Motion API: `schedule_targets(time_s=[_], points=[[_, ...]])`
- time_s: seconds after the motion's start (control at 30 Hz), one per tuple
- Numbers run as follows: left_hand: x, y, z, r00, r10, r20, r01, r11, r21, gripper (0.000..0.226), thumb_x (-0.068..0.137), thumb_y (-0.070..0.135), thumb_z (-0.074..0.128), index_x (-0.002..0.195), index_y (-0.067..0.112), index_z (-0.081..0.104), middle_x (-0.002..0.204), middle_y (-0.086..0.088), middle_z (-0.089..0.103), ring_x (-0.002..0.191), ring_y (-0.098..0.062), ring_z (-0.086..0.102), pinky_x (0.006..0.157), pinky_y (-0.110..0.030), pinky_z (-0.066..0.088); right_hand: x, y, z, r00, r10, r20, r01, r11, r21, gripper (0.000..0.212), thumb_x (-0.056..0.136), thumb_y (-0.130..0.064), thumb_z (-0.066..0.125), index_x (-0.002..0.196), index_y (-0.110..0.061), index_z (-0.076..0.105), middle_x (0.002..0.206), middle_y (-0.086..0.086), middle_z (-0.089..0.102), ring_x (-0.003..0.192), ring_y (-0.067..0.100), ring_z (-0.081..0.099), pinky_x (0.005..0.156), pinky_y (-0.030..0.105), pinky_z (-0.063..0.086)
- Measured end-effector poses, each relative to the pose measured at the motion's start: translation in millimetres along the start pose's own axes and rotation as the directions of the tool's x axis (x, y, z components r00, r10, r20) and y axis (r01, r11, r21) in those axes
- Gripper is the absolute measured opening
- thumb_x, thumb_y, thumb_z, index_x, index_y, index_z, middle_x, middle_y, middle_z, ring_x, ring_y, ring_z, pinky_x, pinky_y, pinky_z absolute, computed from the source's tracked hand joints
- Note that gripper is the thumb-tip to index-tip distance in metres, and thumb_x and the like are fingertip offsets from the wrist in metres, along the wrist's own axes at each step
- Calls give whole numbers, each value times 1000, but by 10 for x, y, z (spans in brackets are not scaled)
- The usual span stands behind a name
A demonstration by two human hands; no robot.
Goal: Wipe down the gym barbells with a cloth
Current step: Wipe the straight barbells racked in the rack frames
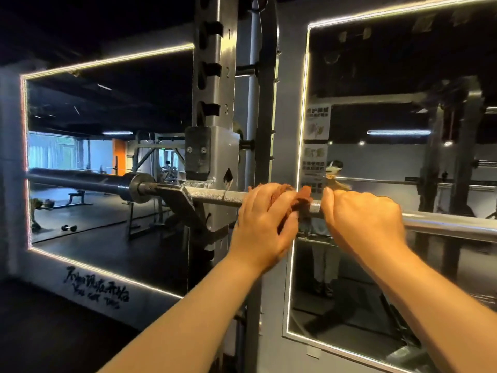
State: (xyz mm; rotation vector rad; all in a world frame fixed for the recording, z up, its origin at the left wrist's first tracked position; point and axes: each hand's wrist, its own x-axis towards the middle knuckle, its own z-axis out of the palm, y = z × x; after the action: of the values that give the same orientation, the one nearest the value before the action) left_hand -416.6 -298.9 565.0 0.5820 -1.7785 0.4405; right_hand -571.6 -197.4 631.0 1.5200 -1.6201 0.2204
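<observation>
Fingers (265, 196) of the left hand (258, 224) are curled round a rust-coloured cloth (305, 196), bunching it over the top of the bar (215, 196). The right hand (363, 219) sits just beside it, fingers hooked over the steel and touching the cloth's loose end. I cannot tell whether they also pinch that end. The bar lies level on the rack (215, 76), resting in its hook (197, 157).

To wipe well, I would wrap the cloth fully round the shaft, so the underside is cleaned as well as the top. The right hand could steady the bar so it does not roll in the hook. The knurled stretch likely traps grime, so short twisting strokes should suit it better than one long slide.

Leftward there is little room. The hook and upright stand near the left hand, and beyond them the collar (135, 188) steps out. Knuckles could catch on the hook's edge, so that side calls for short, careful strokes. Rightward the smooth shaft runs free to the frame's edge. The mirror (403, 76) is behind the bar, so hands should stay close to the shaft.
</observation>
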Motion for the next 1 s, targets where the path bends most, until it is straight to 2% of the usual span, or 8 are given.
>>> schedule_targets(time_s=[0.13, 0.3, 0.43, 0.53, 0.7, 0.83, 0.93, 1.0], points=[[62, -504, -203, 978, -191, -85, 199, 976, 91, 34, 100, 40, 42, 112, 19, 66, 117, -2, 58, 113, -20, 52, 101, -48, 44, 24, 43, 48, 999, 24, -28, -22, 999, 44, 38, 108, -37, 24, 123, -17, 52, 85, -3, 55, 71, 20, 61, 66, 34, 55], [243, -17, -37, 800, -530, -280, 513, 847, -137, 29, 103, 36, 34, 91, 21, 55, 99, 6, 50, 103, -15, 42, 93, -45, 43, 36, 46, 137, 996, 38, -79, -32, 997, 76, 48, 105, -35, 14, 118, -17, 56, 84, -2, 56, 68, 21, 56, 63, 34, 46], [4, 255, 88, 965, -239, -111, 243, 970, 19, 31, 103, 31, 36, 128, 29, 55, 127, 2, 48, 124, -21, 41, 110, -56, 32, 31, 67, 141, 997, 38, -65, -30, 992, 119, 45, 104, -33, 17, 122, -17, 55, 84, -2, 52, 71, 20, 57, 65, 33, 48], [-94, -25, -28, 989, -142, -30, 145, 982, 120, 41, 100, 37, 44, 140, 35, 50, 139, 0, 42, 131, -22, 38, 113, -47, 30, 21, 75, 174, 992, 39, -121, -22, 990, 136, 42, 107, -38, 21, 111, -20, 58, 77, -5, 48, 69, 19, 58, 65, 32, 48], [103, -363, -255, 913, -367, -180, 388, 916, 101, 38, 97, 45, 38, 98, 17, 64, 118, -2, 51, 115, -19, 45, 100, -42, 43, 43, 86, 178, 991, 56, -120, -36, 986, 161, 60, 93, -38, -3, 101, -23, 55, 67, -5, 35, 62, 17, 43, 63, 33, 35], [244, -161, -132, 809, -531, -252, 518, 847, -122, 29, 102, 33, 40, 93, 19, 63, 128, 5, 53, 133, -18, 44, 109, -53, 43, 38, 77, 192, 992, 60, -109, -43, 989, 145, 58, 97, -36, -1, 100, -23, 55, 69, -6, 39, 63, 17, 46, 64, 32, 38], [122, 37, -110, 960, -243, -139, 243, 970, -17, 26, 99, 22, 46, 120, 26, 61, 116, 10, 58, 116, -10, 51, 108, -53, 39, 47, 58, 188, 988, 98, -120, -77, 982, 171, 53, 104, -41, 9, 98, -23, 58, 75, -7, 52, 63, 17, 50, 64, 31, 39], [-26, -45, -159, 1000, -28, 1, 27, 993, 116, 44, 97, 26, 50, 141, 28, 53, 129, 4, 55, 127, -18, 48, 117, -56, 29, 48, 42, 160, 988, 101, -116, -83, 985, 154, 57, 103, -41, 5, 100, -23, 59, 77, -8, 53, 64, 17, 49, 65, 31, 42]])
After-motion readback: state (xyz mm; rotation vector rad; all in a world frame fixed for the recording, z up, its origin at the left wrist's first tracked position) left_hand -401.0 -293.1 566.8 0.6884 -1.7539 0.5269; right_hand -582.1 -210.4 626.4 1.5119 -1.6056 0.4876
